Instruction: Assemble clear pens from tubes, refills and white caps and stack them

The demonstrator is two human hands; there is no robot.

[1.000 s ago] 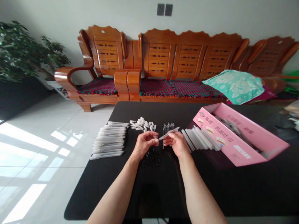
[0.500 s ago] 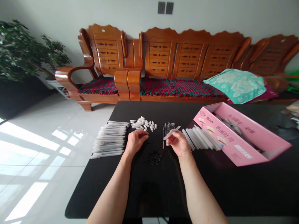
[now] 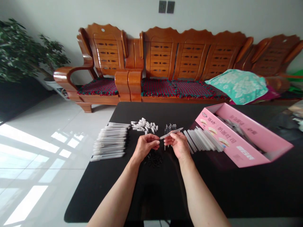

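Note:
Between the thumb and fingers of my right hand [image 3: 180, 143] is a translucent white pen barrel [image 3: 170, 133], tilted up to the right. My left hand [image 3: 147, 145] is pinched close to the barrel's left end; what it holds, if anything, is hidden. Small black plugs [image 3: 153, 159] lie in a heap just below my left hand. White pen caps [image 3: 145, 124] are scattered beyond it. A bunch of thin pen refills [image 3: 169, 128] lies behind the held barrel, partly covered by my right hand. More barrels [image 3: 201, 139] lie in a row to the right.
Pens with black ends [image 3: 110, 142] are lined up on the left of the black table [image 3: 163, 195]. A pink box [image 3: 239, 142] with grey contents stands on the right. Behind the table is a wooden sofa [image 3: 161, 60] with a teal cloth [image 3: 239, 85]; a plant [image 3: 26, 56] stands left.
My left hand has moved right, from near the white caps to the left end of the barrel. My right hand has brought the barrel slightly left.

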